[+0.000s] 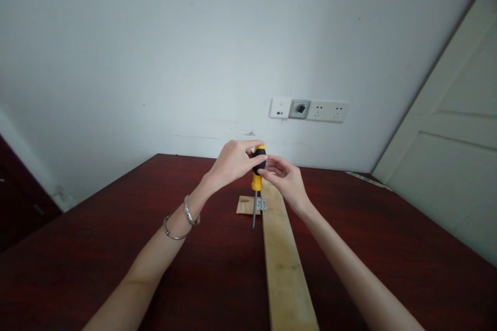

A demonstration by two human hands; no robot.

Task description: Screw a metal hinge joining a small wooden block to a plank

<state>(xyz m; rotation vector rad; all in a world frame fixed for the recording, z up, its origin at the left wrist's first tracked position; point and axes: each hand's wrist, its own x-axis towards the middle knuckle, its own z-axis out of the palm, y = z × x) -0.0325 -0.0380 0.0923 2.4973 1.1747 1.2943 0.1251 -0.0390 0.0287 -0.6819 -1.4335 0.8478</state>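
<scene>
A yellow and black screwdriver (257, 182) hangs upright above the table, its metal shaft pointing down. My left hand (235, 161) grips the handle from the left, with fingers over its top end and the thumb across the black part. From the right, the thumb and fingertips of my right hand (285, 178) pinch the same handle. Below lies a long wooden plank (285, 253). A metal hinge (261, 204) joins or bridges the plank's left edge and a small wooden piece (245, 205). Whether the screwdriver's tip touches anything is unclear; it appears left of the plank.
The dark red table (186, 269) reaches back to a pale wall. Wall sockets (327, 111) and a black plug (300, 108) sit above its back edge. A white door panel (450, 129) stands at the right. A thin flat strip (367, 180) lies at the back right.
</scene>
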